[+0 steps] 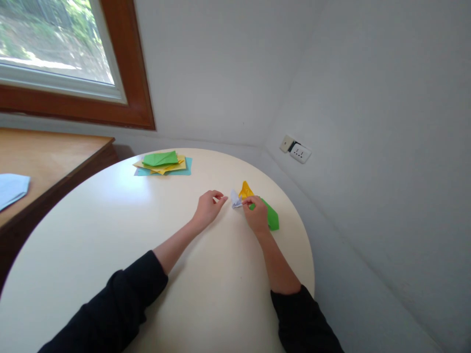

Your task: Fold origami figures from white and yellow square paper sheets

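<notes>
A small white folded paper figure (236,200) stands near the right side of the round table, its edge pinched between the thumb and fingers of my right hand (257,213). My left hand (208,208) is just left of the figure, a small gap away. Its fingers are loosely curled, thumb and forefinger slightly apart, and I see nothing in them. Behind the white figure is a yellow folded paper piece (246,189). A green folded paper piece (272,216) lies on the table, partly hidden by my right hand.
At the table's (110,255) far left edge lies a pile of green, yellow and blue papers (162,163). Light blue folded cloth or paper (13,189) rests on a wooden surface (55,147) under the window. A wall socket (300,152) is beyond the table on the right.
</notes>
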Available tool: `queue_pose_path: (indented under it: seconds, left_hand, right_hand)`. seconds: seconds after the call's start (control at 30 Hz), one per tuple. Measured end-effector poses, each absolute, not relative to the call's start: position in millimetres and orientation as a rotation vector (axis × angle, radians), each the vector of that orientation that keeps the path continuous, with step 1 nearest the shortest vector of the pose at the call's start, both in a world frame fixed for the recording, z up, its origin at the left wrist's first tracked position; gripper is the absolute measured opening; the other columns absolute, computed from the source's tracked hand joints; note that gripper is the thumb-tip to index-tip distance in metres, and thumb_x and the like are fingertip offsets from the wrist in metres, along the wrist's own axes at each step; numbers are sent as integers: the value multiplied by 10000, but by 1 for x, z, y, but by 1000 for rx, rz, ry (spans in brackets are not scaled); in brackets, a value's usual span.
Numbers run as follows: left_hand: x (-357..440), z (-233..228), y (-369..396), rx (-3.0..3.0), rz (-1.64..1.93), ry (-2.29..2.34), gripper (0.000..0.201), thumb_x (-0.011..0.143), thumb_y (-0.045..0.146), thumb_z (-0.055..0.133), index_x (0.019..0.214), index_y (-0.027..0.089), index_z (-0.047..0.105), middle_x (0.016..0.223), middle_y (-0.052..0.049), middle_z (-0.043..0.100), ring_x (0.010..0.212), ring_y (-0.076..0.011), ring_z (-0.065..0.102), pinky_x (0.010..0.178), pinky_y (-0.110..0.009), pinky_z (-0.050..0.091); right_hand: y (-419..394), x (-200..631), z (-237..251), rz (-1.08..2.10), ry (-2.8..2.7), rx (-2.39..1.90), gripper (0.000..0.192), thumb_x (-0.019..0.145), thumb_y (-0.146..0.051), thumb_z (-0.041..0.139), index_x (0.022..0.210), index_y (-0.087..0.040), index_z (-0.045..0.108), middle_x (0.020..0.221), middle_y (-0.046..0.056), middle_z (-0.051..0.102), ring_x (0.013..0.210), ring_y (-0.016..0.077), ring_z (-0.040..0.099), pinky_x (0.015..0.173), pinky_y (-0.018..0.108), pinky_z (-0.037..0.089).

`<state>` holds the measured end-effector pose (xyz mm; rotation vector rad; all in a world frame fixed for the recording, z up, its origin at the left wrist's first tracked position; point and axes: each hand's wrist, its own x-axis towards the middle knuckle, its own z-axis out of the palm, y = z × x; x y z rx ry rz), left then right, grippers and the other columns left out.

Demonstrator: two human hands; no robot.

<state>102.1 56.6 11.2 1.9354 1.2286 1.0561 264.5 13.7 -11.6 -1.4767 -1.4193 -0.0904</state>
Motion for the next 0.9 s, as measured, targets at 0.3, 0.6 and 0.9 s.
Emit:
queue_pose_path:
  seconds: [0.3, 0.6, 0.9]
  left_hand:
    - [144, -3, 71, 2257, 898, 1159, 160, 763, 227, 554, 805, 120, 666, 835, -95, 673, 762, -181, 603, 739, -289, 452]
    - [137, -4, 82, 2448, 845, 938, 208, 770, 118, 446, 751, 134, 652, 786, -91, 661, 727, -186, 586, 701, -293, 436]
    - [122, -6, 89, 2670, 783, 587, 266, 777, 72, 383, 831, 168, 625, 844, -64, 637, 802, -165, 583, 723, -256, 428]
  right_hand:
    - [15, 263, -12, -41, -1433, -1491, 105, 653, -150, 451, 592, -204, 516, 637, 13, 589, 641, 168, 539, 671, 302, 429]
    - [13, 259, -9, -4, -1406, -1520, 103, 646, -174, 442, 580, -207, 514, 631, 15, 599, 627, 169, 540, 672, 309, 438]
    - [12, 260, -10, 9, -1393, -1512, 105, 650, -176, 452, 577, -211, 518, 630, 6, 608, 625, 161, 541, 683, 305, 445]
